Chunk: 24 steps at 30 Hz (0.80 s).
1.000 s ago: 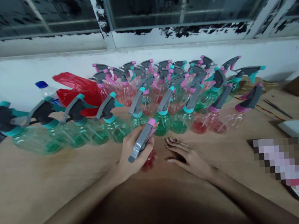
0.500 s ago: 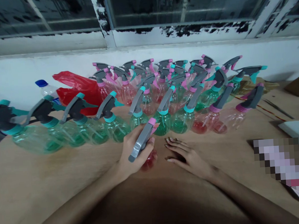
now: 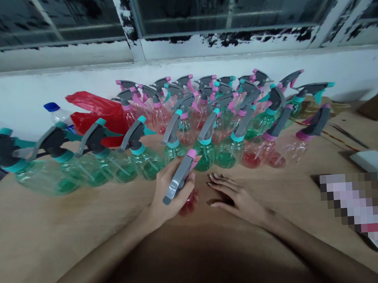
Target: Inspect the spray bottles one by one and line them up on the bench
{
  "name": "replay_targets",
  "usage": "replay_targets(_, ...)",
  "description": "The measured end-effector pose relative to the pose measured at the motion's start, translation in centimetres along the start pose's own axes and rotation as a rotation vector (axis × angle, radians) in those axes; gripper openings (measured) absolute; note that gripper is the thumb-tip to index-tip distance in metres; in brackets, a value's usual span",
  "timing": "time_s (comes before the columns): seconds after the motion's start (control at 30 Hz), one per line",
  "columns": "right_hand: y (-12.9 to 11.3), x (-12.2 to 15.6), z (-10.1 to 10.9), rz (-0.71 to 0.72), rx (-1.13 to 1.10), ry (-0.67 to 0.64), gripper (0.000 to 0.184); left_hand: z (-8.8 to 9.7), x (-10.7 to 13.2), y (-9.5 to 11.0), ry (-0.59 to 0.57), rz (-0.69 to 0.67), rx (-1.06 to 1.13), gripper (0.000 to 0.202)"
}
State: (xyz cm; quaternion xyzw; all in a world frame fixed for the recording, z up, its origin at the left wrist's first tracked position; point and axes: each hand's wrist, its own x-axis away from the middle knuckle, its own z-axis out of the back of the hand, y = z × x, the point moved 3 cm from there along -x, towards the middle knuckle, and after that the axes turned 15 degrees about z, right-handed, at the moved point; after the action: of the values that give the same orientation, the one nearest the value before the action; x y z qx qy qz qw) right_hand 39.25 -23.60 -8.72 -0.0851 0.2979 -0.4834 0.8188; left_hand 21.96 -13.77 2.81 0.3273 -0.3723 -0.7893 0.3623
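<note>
My left hand (image 3: 169,192) is wrapped round the neck of a pink spray bottle (image 3: 189,202) with a grey head and pink nozzle. Its base is at the tabletop, and my fingers hide much of its body. To the right, my right hand (image 3: 239,196) lies on the table with fingers stretched out, holding nothing. Just beyond both hands runs a row of spray bottles: green ones with teal collars, such as this green spray bottle (image 3: 205,154), and pink ones at the right end, such as this pink spray bottle (image 3: 255,152).
Behind the front row, several more pink and green spray bottles crowd near the wall. A red plastic bag (image 3: 94,113) and a blue-capped bottle (image 3: 59,113) stand at back left. On the right lie tweezers (image 3: 348,135), a white box (image 3: 371,162) and a blurred-out flat object (image 3: 356,212).
The view has shifted very slightly. Both hands and the held spray bottle stay practically in place.
</note>
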Motion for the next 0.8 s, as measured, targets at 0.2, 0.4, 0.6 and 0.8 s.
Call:
replay_targets(0.2, -3.2, 0.8, 2.8, -0.161, -0.165, 0.01, 0.086, -4.6, 0.2, 2.0, -0.076, -0.02, 0.107, 0.023)
replay_targets(0.4, -1.9, 6.7, 7.2, -0.422, 0.032, 0.236, 0.061, -14.6, -1.3, 7.0, -0.25, -0.183, 0.195, 0.023)
replay_targets(0.6, 1.3, 12.5, 14.3, -0.387, 0.189, 0.323, 0.052, -22.2, -3.3, 11.4, -0.442, -0.307, 0.296, 0.066)
replay_targets(0.8, 6.4, 14.9, 20.4, -0.445, 0.242, 0.481, 0.053, -24.1, -3.3, 9.4, -0.501, -0.131, 0.257, 0.061)
